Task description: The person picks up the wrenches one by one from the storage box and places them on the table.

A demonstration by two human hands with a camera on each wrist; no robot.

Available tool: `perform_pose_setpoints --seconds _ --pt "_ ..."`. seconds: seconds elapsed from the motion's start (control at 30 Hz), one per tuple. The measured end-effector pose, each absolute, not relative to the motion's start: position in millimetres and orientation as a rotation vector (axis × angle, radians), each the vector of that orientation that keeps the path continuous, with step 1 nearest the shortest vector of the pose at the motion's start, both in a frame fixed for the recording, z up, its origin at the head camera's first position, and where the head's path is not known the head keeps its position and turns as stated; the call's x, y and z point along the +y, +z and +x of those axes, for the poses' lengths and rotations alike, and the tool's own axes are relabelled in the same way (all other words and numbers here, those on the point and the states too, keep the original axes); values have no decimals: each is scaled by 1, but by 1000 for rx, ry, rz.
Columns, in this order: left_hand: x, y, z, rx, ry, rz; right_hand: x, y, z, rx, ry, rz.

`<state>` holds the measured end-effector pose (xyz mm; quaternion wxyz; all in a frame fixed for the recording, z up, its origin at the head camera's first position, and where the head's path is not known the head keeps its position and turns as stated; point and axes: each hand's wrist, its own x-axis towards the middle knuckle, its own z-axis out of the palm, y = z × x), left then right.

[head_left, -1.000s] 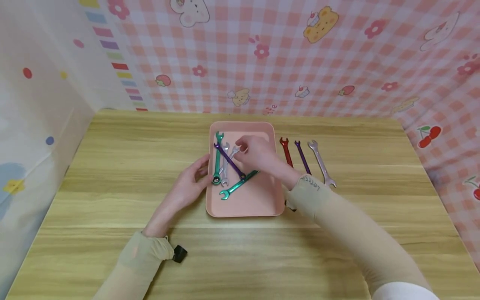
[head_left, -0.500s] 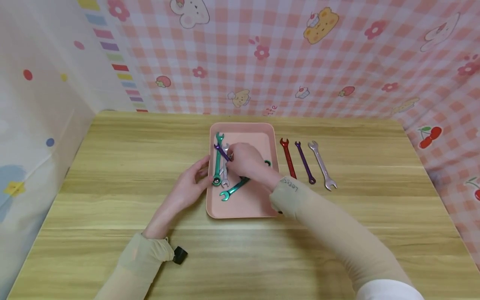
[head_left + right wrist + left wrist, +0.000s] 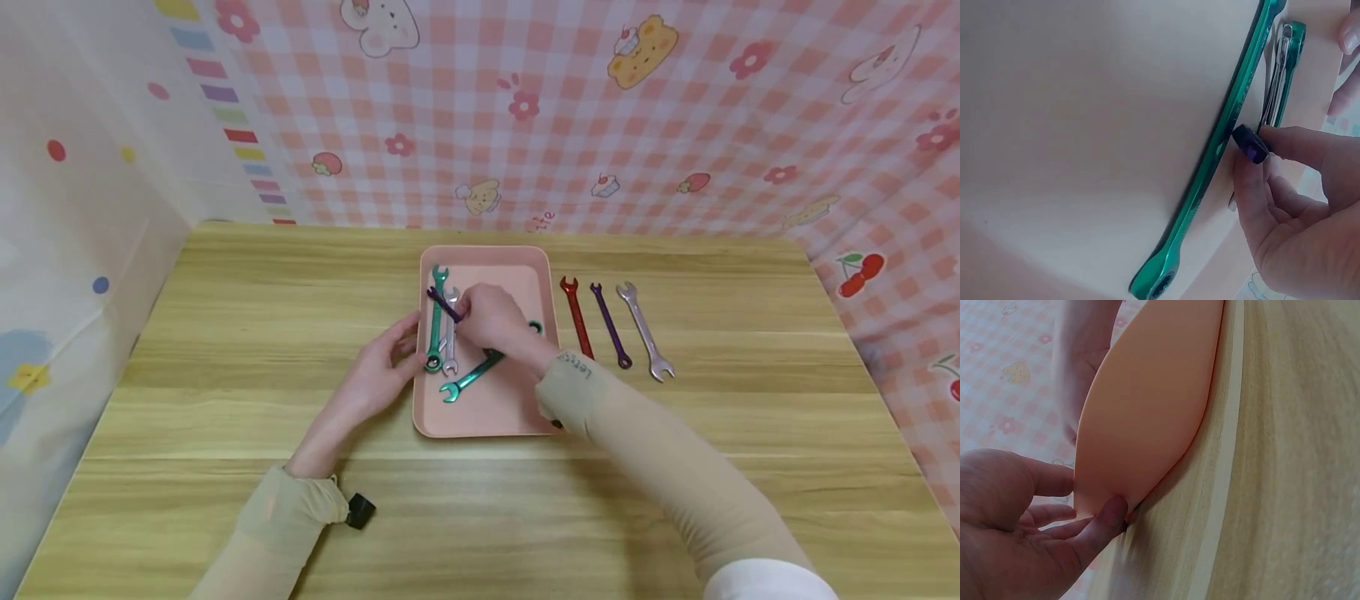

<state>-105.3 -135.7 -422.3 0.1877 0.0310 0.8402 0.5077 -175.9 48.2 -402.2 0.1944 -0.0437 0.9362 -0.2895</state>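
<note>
In the head view, my right hand is over the pink tray, pinching a purple wrench between thumb and fingers. The right wrist view shows the purple wrench's end sticking out of that pinch. Under my right hand lies a slanted green wrench, partly covered. At the tray's left side are another green wrench and a silver wrench. My left hand rests against the tray's left wall, with loosely bent fingers touching its outside and the thumb at the rim.
Right of the tray, a red wrench, a purple wrench and a silver wrench lie in a row on the wooden table. A pink checked curtain hangs behind the table.
My right hand has moved down and left from the silver wrench in the tray onto the purple one, which it now pinches and has tilted slightly. My left hand has stayed put.
</note>
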Motion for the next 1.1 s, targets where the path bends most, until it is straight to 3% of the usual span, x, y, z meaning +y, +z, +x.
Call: perform_pose_setpoints --seconds 0.53,1.1 --pt "-136 -423 -105 2388 1412 85 81 -379 -182 2440 -1202 6" --pt "-136 -424 -105 2382 1422 93 189 -363 -186 2337 -1400 187"
